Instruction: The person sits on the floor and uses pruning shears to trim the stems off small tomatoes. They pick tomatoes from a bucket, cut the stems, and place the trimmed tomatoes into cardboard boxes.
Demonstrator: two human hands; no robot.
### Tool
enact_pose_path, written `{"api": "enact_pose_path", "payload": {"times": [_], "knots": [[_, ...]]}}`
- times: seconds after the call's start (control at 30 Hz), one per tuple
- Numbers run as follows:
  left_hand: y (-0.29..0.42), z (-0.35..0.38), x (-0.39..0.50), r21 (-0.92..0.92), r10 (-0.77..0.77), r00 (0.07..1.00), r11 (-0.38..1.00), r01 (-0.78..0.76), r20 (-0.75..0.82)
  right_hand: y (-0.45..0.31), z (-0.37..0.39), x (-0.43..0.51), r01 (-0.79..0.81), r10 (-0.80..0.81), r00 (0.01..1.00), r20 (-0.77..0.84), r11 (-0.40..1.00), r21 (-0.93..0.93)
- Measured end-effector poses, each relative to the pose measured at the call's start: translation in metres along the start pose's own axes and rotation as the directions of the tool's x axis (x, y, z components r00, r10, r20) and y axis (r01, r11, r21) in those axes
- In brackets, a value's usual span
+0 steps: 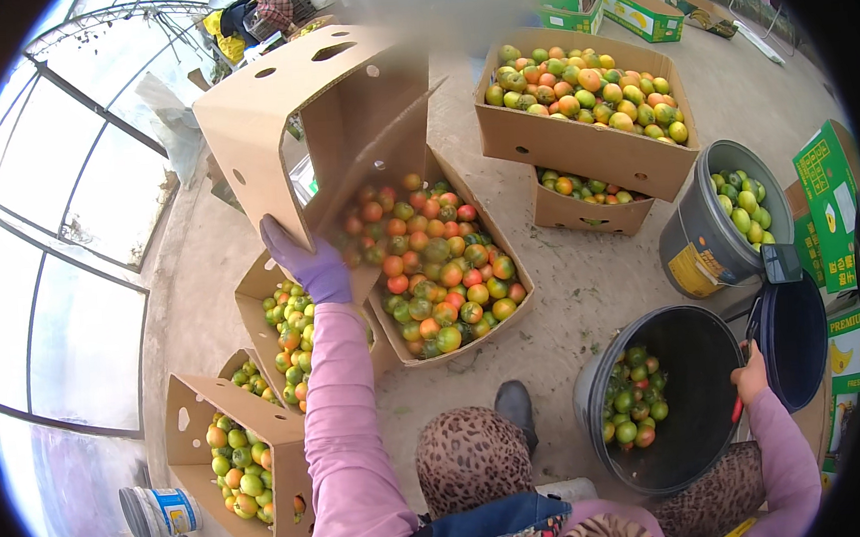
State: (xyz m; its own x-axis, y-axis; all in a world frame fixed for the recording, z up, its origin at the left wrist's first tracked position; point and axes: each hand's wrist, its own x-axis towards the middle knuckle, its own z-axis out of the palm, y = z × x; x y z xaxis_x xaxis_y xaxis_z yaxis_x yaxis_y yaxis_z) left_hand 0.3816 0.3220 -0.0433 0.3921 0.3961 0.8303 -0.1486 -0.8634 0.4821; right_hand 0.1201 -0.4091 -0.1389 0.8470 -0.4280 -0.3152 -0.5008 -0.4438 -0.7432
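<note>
My left hand [308, 261], in a purple glove, grips the lower edge of a large cardboard box [244, 125] standing tipped up on its side. Its dark inside faces an open cardboard box of red and green tomatoes [441, 268] just right of the hand. My bare right hand [750, 374] is closed at the right rim of a black bucket [691, 371], which leans and holds several green and reddish tomatoes [635, 398]. A red piece [737, 410] shows below that hand; whether it is a tool or a handle I cannot tell.
More tomato boxes stand at lower left [235, 457] and upper right [584, 130]. A grey bucket of green tomatoes [722, 214] is at right, with a phone-like device [781, 262] at its rim. Green printed cartons [829, 207] line the right side; plastic-sheeted walls [69, 290] rise at left.
</note>
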Motion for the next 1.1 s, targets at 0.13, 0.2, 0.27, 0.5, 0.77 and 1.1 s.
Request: {"api": "enact_pose_path", "payload": {"times": [0.13,0.2,0.27,0.5,0.77,1.1], "knots": [[0.0,-0.002,0.002,-0.048,-0.027,1.0,0.998,0.027,0.003,-0.038,0.007,-0.003,0.129,-0.185,0.976,-0.114,0.915,-0.382],[0.002,-0.005,0.002,-0.038,-0.048,0.999,0.998,0.049,0.026,-0.079,0.015,-0.005,0.363,-0.636,0.759,-0.14,0.592,-0.72],[0.005,-0.008,0.001,-0.037,-0.033,0.999,0.999,0.034,0.026,-0.132,0.032,-0.004,0.455,-0.639,0.749,-0.174,0.687,-0.567],[-0.001,-0.005,-0.006,-0.063,-0.05,0.999,0.997,0.05,0.005,-0.283,0.216,0.029,-0.03,-0.194,0.876,0.442,0.892,0.451],[0.005,-0.009,-0.003,0.187,-0.109,0.988,0.978,0.088,0.109,-0.302,0.38,0.061,-0.491,0.077,0.826,0.559,0.585,0.646],[-0.01,-0.05,-0.014,0.157,-0.416,0.843,0.91,0.385,0.342,-0.348,0.233,-0.014,0.057,-0.387,0.876,0.286,0.673,0.737]]}}
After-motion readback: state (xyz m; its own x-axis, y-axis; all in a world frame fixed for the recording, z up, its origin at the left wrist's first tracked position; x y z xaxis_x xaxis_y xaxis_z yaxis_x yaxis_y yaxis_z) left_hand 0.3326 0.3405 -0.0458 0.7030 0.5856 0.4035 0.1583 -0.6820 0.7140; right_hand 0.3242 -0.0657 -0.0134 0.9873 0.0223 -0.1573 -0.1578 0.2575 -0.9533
